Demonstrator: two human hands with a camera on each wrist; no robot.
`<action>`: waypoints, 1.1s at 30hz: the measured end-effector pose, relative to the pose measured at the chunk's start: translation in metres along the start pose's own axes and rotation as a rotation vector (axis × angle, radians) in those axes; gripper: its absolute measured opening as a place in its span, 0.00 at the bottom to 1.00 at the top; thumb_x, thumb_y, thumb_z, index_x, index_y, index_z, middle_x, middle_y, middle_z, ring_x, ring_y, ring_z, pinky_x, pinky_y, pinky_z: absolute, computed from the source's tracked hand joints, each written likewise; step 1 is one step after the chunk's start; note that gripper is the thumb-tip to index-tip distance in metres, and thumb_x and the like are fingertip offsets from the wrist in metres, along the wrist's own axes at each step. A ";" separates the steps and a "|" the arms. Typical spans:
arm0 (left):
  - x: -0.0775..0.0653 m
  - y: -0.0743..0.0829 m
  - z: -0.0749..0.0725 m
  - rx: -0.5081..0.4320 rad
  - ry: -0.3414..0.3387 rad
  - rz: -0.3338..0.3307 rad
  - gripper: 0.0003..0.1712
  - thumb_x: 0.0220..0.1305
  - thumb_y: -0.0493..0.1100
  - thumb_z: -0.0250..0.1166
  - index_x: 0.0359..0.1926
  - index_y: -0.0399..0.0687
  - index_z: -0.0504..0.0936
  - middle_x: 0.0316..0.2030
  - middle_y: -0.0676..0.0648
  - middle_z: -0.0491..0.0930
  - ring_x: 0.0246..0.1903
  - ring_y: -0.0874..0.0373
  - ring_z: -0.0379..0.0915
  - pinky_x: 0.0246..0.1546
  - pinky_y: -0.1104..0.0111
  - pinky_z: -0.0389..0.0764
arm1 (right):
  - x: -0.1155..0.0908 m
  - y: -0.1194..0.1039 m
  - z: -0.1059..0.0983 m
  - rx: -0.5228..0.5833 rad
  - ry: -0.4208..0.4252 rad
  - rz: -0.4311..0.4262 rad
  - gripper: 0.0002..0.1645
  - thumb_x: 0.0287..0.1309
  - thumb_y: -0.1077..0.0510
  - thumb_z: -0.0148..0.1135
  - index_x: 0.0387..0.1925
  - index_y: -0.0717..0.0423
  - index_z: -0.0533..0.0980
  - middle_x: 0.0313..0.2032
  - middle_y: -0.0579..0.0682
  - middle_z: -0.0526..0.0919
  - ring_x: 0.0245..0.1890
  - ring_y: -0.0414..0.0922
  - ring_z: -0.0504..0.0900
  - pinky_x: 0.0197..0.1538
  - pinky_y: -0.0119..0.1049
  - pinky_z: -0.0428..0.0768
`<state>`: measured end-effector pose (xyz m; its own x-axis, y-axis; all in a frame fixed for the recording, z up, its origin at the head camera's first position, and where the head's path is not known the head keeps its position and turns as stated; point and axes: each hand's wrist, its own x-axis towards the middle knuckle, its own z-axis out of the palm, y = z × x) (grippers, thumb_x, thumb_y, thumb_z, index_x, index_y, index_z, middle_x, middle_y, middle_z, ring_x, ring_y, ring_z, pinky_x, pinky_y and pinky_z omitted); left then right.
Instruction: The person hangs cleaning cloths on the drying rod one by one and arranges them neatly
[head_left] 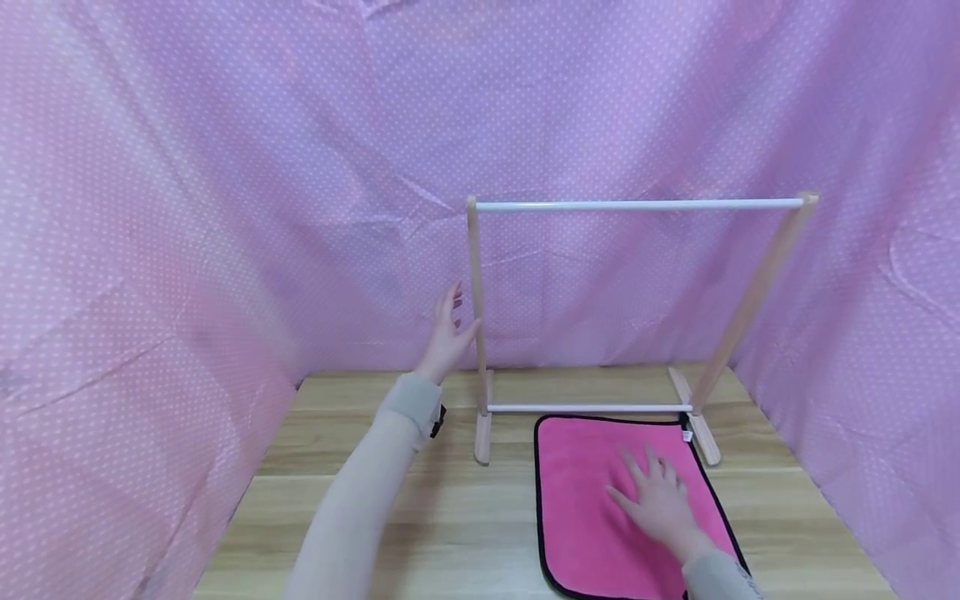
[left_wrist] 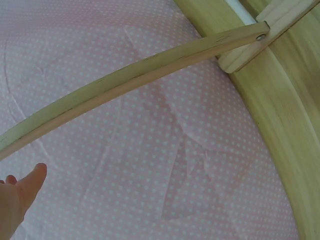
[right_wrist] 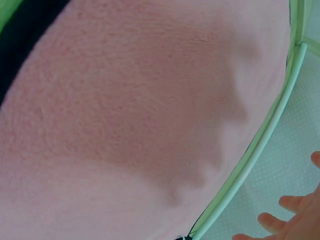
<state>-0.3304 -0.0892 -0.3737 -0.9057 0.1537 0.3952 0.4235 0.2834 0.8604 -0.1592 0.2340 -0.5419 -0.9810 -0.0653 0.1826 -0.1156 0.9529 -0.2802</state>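
Note:
A pink towel (head_left: 585, 508) with black edging and a small white tag lies spread flat on the table. Over its right half is my right hand (head_left: 660, 504), fingers spread and holding nothing; its shadow falls on the cloth in the right wrist view. A wooden rack with a white top rail (head_left: 637, 205) stands behind the towel. Raised beside the rack's left post (head_left: 477, 283) is my left hand (head_left: 447, 337), thumb held apart from the fingers. The left wrist view shows its thumb (left_wrist: 33, 185) below the slanting post, with a gap between them.
A white lower bar (head_left: 588, 408) joins the rack's feet, just beyond the towel's far edge. The right post (head_left: 753, 300) stands at the table's back right. Pink dotted cloth (head_left: 360, 167) hangs behind and at both sides of the wood-grain table (head_left: 315, 517).

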 end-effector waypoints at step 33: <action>0.032 0.005 0.012 -0.217 0.036 -0.096 0.38 0.66 0.24 0.47 0.72 0.53 0.53 0.61 0.34 0.64 0.62 0.43 0.63 0.63 0.56 0.70 | 0.001 0.023 0.004 -0.007 -0.131 -0.097 0.64 0.23 0.26 0.73 0.67 0.45 0.65 0.65 0.72 0.56 0.59 0.78 0.55 0.42 0.84 0.60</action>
<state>-0.3569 -0.0716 -0.3607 -0.9432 0.1012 0.3164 0.3250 0.0844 0.9419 -0.1636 0.2545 -0.5519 -0.9773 -0.1947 0.0840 -0.2102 0.9422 -0.2610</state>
